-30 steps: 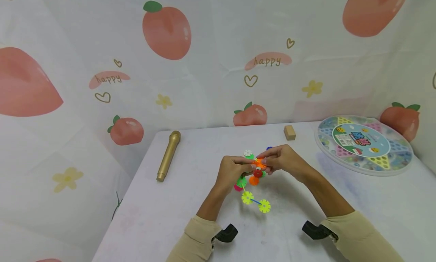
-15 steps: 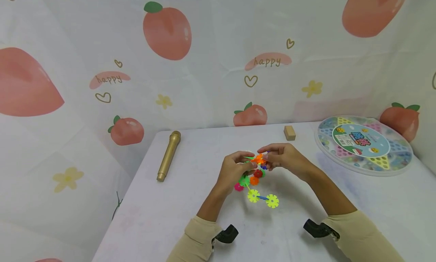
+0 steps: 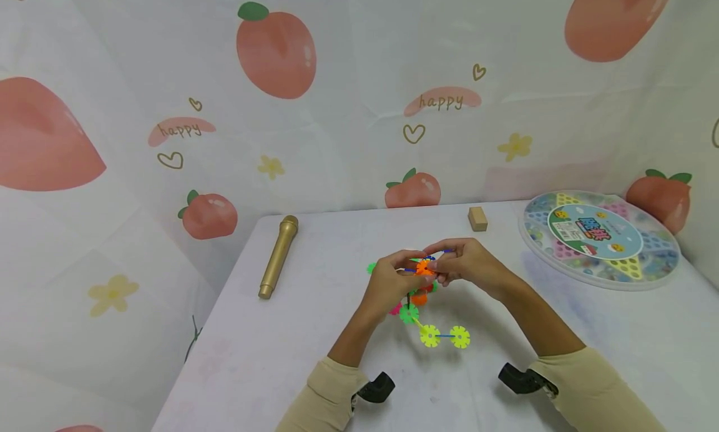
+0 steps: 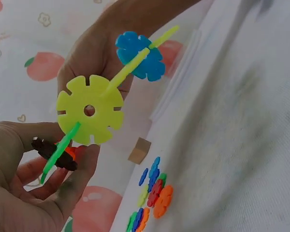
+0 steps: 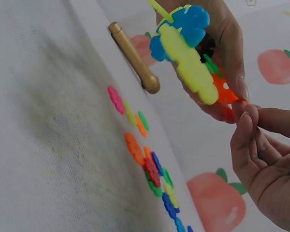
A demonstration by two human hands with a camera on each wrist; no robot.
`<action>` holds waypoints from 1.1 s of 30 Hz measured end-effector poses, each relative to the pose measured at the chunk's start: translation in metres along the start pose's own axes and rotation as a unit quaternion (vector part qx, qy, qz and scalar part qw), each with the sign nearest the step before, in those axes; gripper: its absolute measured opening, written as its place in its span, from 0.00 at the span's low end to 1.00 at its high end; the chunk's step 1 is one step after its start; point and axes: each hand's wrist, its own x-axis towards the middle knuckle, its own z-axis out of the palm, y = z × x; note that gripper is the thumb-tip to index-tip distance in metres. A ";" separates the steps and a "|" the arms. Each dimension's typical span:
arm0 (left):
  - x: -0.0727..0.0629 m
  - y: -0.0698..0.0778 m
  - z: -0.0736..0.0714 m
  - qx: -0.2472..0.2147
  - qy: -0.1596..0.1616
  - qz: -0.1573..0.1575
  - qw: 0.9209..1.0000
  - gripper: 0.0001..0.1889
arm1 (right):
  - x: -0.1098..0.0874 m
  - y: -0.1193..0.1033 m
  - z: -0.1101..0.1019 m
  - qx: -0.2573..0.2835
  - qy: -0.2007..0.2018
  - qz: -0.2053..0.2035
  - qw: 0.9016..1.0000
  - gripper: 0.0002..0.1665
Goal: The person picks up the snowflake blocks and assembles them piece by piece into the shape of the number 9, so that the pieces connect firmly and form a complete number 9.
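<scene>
Orange disc (image 3: 424, 268) sits between the two hands: left hand (image 3: 390, 279) pinching it, right hand (image 3: 465, 262) clamped on its opposite edge. Linked yellow discs (image 3: 430, 340) dangle nearer the wearer than both hands, swung rightward since half a second ago.

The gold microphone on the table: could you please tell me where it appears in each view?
Head: left of centre, lying on the table; gold microphone.
Left wrist: not in this picture.
Right wrist: upper part, left of centre; gold microphone.
Shared landmark: the left hand, near the centre in head, lower left in left wrist, upper right in right wrist.
</scene>
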 end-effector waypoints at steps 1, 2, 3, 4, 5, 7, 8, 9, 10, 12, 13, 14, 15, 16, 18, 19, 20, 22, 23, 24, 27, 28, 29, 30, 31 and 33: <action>0.000 0.000 0.000 0.003 -0.001 0.006 1.000 0.23 | 0.000 0.000 0.001 -0.003 0.000 0.000 1.000 0.22; -0.001 0.000 0.000 0.006 0.000 0.009 1.000 0.23 | 0.000 0.000 0.001 -0.005 0.000 0.000 1.000 0.21; -0.001 0.000 0.000 0.010 0.001 0.013 1.000 0.22 | 0.000 0.000 0.001 -0.007 -0.002 -0.001 1.000 0.21; -0.001 0.000 0.000 0.016 0.003 0.016 1.000 0.22 | 0.000 0.000 0.002 -0.009 -0.002 -0.002 1.000 0.21; -0.001 0.000 0.000 0.020 0.004 0.019 1.000 0.21 | 0.000 0.000 0.002 -0.012 -0.003 -0.003 1.000 0.21; -0.001 0.000 0.000 0.029 0.007 0.023 0.999 0.21 | -0.001 0.000 0.002 -0.015 -0.005 -0.007 1.000 0.21; 0.000 0.000 0.000 0.033 0.009 0.023 0.999 0.21 | -0.001 0.000 0.001 -0.018 -0.007 -0.010 1.000 0.21; 0.000 -0.001 0.000 0.037 0.010 0.024 0.999 0.21 | -0.001 0.000 0.001 -0.020 -0.008 -0.012 1.000 0.21; 0.000 -0.001 -0.001 0.039 0.011 0.024 0.999 0.21 | -0.001 0.001 0.000 -0.024 -0.008 -0.014 1.000 0.21; 0.000 -0.001 -0.002 0.043 0.014 0.024 0.999 0.21 | -0.001 0.001 -0.002 -0.034 -0.006 -0.018 0.999 0.22; 0.001 -0.002 -0.003 0.043 0.016 0.022 0.999 0.21 | -0.001 0.001 -0.003 -0.039 -0.004 -0.018 0.999 0.23; 0.001 -0.002 -0.004 0.042 0.018 0.020 0.999 0.21 | 0.000 0.002 -0.005 -0.047 -0.001 -0.020 0.999 0.24; 0.002 -0.002 -0.005 0.042 0.020 0.018 0.999 0.21 | 0.000 0.003 -0.007 -0.054 0.004 -0.019 0.998 0.25; 0.002 -0.002 -0.006 0.043 0.023 0.017 0.999 0.21 | 0.001 0.004 -0.008 -0.062 0.010 -0.018 0.998 0.26; 0.003 -0.001 -0.008 0.047 0.029 0.013 0.998 0.21 | 0.002 0.006 -0.011 -0.076 0.023 -0.015 0.997 0.27; 0.003 -0.001 -0.009 0.049 0.032 0.011 0.998 0.21 | 0.003 0.007 -0.013 -0.082 0.029 -0.013 0.996 0.27; 0.003 -0.001 -0.010 0.054 0.035 0.009 0.998 0.20 | 0.004 0.009 -0.014 -0.092 0.032 -0.015 0.995 0.27; 0.004 0.000 -0.012 0.066 0.042 0.007 0.997 0.20 | 0.005 0.011 -0.017 -0.109 0.037 -0.017 0.993 0.26; 0.004 0.000 -0.013 0.072 0.045 0.005 0.996 0.20 | 0.007 0.013 -0.019 -0.118 0.039 -0.018 0.992 0.25; 0.004 0.000 -0.013 0.076 0.048 0.004 0.996 0.20 | 0.008 0.014 -0.020 -0.124 0.038 -0.022 0.991 0.25; 0.005 0.000 -0.015 0.089 0.055 0.001 0.995 0.20 | 0.013 0.017 -0.025 -0.142 0.038 -0.028 0.989 0.24; 0.005 -0.001 -0.015 0.092 0.057 0.001 0.994 0.20 | 0.014 0.018 -0.027 -0.146 0.038 -0.026 0.988 0.25; 0.005 -0.001 -0.015 0.095 0.058 0.001 0.994 0.20 | 0.016 0.019 -0.029 -0.149 0.037 -0.026 0.988 0.25; 0.005 -0.001 -0.015 0.100 0.060 0.001 0.993 0.20 | 0.018 0.020 -0.030 -0.152 0.036 -0.025 0.987 0.26; 0.005 -0.001 -0.015 0.103 0.062 0.000 0.993 0.20 | 0.019 0.021 -0.032 -0.156 0.036 -0.022 0.987 0.26; 0.005 -0.001 -0.015 0.108 0.064 0.000 0.992 0.20 | 0.023 0.022 -0.035 -0.163 0.034 -0.016 0.986 0.27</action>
